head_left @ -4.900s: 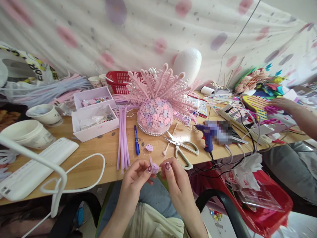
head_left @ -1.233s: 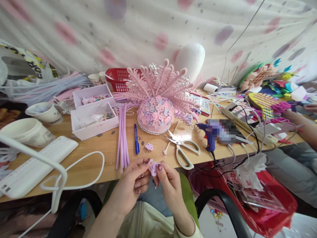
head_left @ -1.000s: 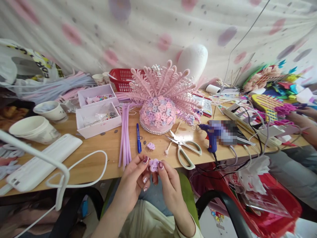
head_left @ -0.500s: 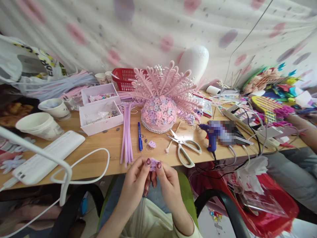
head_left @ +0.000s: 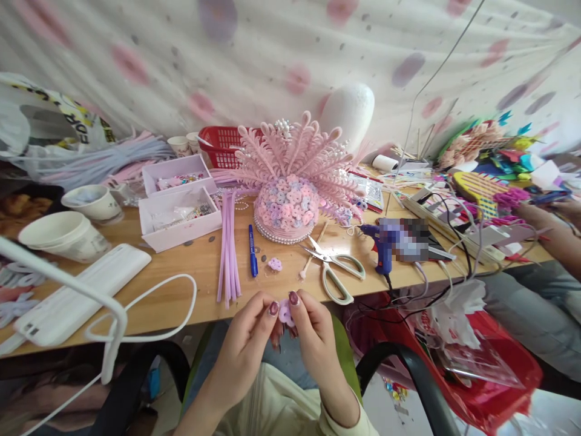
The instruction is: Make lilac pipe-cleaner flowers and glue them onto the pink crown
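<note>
My left hand [head_left: 247, 339] and my right hand [head_left: 313, 339] meet just in front of the wooden table's near edge [head_left: 181, 315]. Both pinch one small lilac pipe-cleaner flower [head_left: 285, 312] between thumbs and fingertips. A second small flower [head_left: 275, 264] lies on the table just beyond it. Farther back stands a pink headdress [head_left: 287, 181] with feathery pipe-cleaner fronds, a dome of small flowers and a pearl rim. A bundle of lilac pipe cleaners [head_left: 228, 248] and a blue marker [head_left: 251, 249] lie to its left.
Scissors [head_left: 333, 272] and a blue glue gun [head_left: 384, 251] with cables lie right of the hands. Two white trays of beads [head_left: 179, 209], paper bowls [head_left: 63, 233], a white lamp base [head_left: 77, 300] sit left. Another person's arm [head_left: 556, 233] works at the far right. A red bag [head_left: 481, 357] hangs below.
Over the frames my fingers have kept turning and pinching the lilac flower in the same spot before the table edge. The view has swayed slightly; the table items have stayed put.
</note>
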The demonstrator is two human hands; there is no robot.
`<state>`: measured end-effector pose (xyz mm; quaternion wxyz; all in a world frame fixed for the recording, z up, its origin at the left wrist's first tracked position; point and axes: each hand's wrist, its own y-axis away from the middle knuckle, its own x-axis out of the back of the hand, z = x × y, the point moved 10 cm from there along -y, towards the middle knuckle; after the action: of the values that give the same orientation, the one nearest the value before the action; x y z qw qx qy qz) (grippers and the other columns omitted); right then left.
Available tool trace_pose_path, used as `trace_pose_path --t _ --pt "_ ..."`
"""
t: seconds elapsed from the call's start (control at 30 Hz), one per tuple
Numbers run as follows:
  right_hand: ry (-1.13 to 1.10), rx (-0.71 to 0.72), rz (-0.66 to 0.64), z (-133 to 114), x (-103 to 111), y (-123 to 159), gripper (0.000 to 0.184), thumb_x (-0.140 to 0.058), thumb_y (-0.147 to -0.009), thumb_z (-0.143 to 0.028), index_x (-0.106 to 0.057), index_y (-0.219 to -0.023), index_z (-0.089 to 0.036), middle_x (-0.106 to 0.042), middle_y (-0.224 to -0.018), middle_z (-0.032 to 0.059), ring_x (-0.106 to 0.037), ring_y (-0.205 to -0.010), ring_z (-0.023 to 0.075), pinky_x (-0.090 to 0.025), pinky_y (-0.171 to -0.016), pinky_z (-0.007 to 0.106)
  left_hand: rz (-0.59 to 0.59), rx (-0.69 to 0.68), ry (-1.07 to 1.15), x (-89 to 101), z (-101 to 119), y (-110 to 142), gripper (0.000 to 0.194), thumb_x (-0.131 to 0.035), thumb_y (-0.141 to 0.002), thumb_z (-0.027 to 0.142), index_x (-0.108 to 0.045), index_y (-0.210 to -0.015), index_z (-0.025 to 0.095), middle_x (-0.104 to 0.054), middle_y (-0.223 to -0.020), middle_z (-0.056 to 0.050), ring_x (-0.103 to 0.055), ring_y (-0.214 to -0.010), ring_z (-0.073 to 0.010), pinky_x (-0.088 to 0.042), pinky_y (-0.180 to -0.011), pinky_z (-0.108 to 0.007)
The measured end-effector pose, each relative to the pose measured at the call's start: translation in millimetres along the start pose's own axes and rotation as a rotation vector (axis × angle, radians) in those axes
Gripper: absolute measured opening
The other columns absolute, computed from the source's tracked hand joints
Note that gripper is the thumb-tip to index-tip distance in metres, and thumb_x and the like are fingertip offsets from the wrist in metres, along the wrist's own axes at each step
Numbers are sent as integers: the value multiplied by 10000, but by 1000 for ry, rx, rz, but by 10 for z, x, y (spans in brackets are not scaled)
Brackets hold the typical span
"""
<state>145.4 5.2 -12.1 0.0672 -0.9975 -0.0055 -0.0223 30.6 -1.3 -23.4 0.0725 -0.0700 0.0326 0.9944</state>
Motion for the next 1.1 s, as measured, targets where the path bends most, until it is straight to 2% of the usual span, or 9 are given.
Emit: trace_pose_path --t 0.07,0.2,0.27,0.37,0.5,0.63,0.9,0.97,1.1 --pt "-13 -1 29 -4 21 -6 496 -458 -1013 -526 -422 -624 -220 -393 -544 -53 -332 -504 112 -266 -490 262 46 -174 -134 80 150 29 63 -623 -944 274 -676 -962 243 -678 -845 -18 -650 -713 -164 -524 -673 -242" --pt "12 -14 54 3 48 0 493 -493 -999 -521 -443 -619 -211 -419 -561 -47 -354 -525 109 -283 -498 251 58 -689 -568 37 562 217 371 -605 -902 36 -690 -1171 277 -749 -1031 -46 -709 -937 -190 -548 -862 -269" --pt "-8 -49 45 29 37 -3 502 -518 -981 -536 -467 -605 -207 -443 -535 -44 -389 -512 108 -311 -497 242 37 -817 -714 -3 608 279 410 -575 -914 11 -676 -1225 259 -764 -1048 -57 -722 -958 -192 -551 -891 -269" --pt "-152 -194 -26 163 -66 -12 554 -555 -933 -595 -471 -544 -210 -451 -425 -49 -412 -406 99 -338 -443 234 -40 -869 -823 -37 542 300 424 -533 -946 27 -630 -1301 236 -768 -1087 -77 -732 -971 -194 -558 -903 -276" --pt "-385 -385 -107 329 -229 11 598 -654 -808 -685 -432 -502 -222 -393 -344 -80 -261 -293 57 -246 -330 215 -65 -984 -930 -61 482 366 380 -529 -961 68 -627 -1292 226 -783 -1075 -84 -746 -963 -202 -573 -890 -291" --pt "-298 -283 -80 260 -172 -16 566 -629 -854 -653 -449 -544 -214 -379 -405 -85 -317 -360 67 -268 -378 211 -19 -1073 -1025 -88 501 408 354 -573 -930 46 -638 -1243 198 -806 -1025 -93 -763 -929 -208 -587 -871 -300" --pt "21 20 12 4 10 -15 463 -482 -1012 -470 -494 -631 -207 -486 -564 -39 -413 -524 107 -335 -513 239 32 -983 -948 -63 509 412 499 -618 -888 -2 -624 -1336 219 -808 -1060 -87 -772 -940 -205 -571 -878 -268" --pt "-25 -2 -3 24 6 -17 461 -506 -1001 -469 -507 -621 -208 -503 -558 -32 -437 -526 113 -351 -520 244 12 -999 -947 -57 505 447 548 -607 -895 1 -578 -1401 208 -801 -1093 -99 -765 -974 -216 -564 -903 -281" --pt "-356 -264 -209 224 -218 28 522 -571 -916 -596 -476 -558 -228 -430 -446 -58 -371 -398 103 -322 -420 246 -118 -1065 -994 -97 540 508 505 -546 -933 37 -557 -1420 172 -791 -1135 -108 -742 -1050 -225 -547 -954 -304"
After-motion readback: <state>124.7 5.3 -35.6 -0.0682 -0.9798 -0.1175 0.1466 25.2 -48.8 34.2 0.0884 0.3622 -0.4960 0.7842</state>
